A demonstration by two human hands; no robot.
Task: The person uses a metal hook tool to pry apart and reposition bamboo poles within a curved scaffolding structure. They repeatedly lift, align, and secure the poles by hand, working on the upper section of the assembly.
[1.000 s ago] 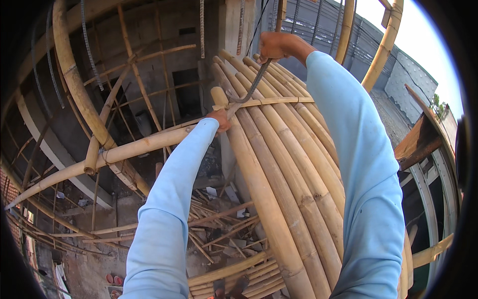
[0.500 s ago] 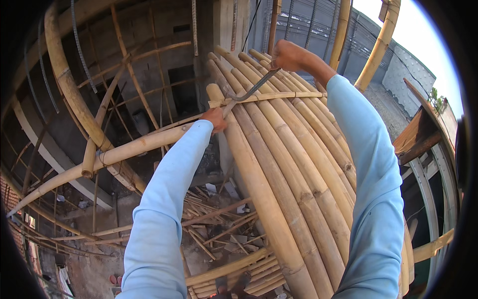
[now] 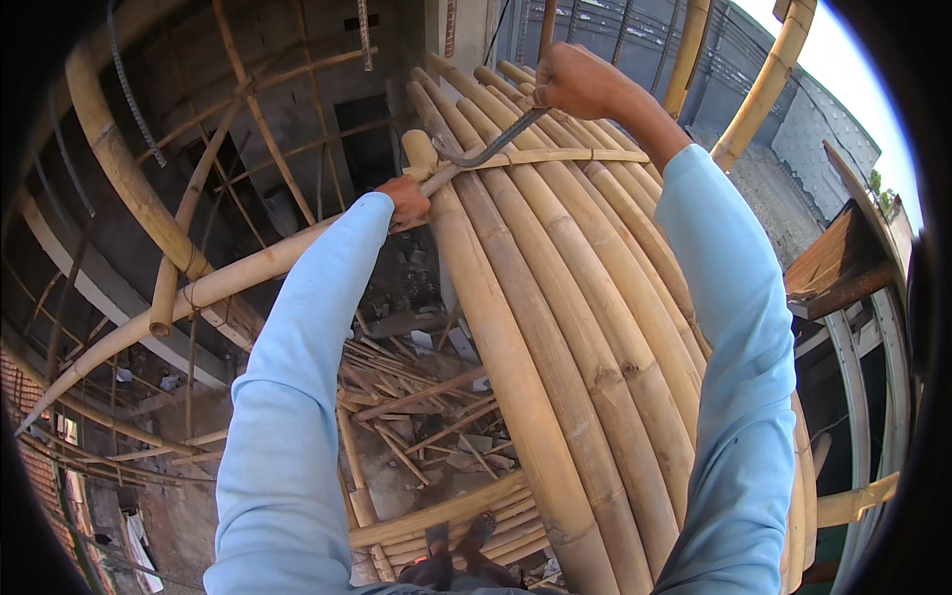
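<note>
Rebar (image 3: 510, 135) in right hand (image 3: 577, 81)

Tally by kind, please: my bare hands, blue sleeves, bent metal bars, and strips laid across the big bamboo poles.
Bare hands: 2 (left hand, right hand)
Blue sleeves: 2
Bent metal bar: 1
Cross strip: 1
Total: 6

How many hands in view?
2: the left hand left of the bamboo row, on a pale stick; the right hand over the row, gripping the bent metal bar. No others visible.
</note>
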